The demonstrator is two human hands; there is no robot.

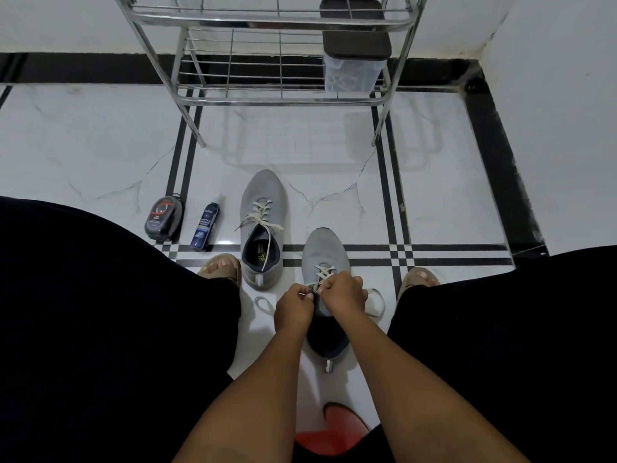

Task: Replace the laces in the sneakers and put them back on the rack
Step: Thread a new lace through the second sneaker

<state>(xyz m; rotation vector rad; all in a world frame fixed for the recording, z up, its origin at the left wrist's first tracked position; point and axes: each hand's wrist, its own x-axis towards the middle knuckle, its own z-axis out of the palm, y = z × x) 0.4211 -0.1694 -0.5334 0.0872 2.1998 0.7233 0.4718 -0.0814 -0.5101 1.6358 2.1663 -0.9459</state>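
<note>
Two grey sneakers stand on the tiled floor between my knees. The far sneaker (262, 208) is laced with a pale lace, its ends lying loose. The near sneaker (325, 248) lies right under my hands, partly laced at the toe end. My left hand (293, 307) pinches a lace end at the sneaker's left eyelets. My right hand (344, 292) grips the lace just beside it, and a loop of lace (375, 302) trails out to the right. A separate lace (263, 304) lies on the floor left of my hands.
A metal wire shoe rack (280, 75) stands ahead against the wall, with a dark-lidded clear container (354, 61) on its lower shelf. A black polish applicator (163, 218) and a blue cleaner bottle (205, 227) sit left of the sneakers. A red object (329, 432) lies under my forearms.
</note>
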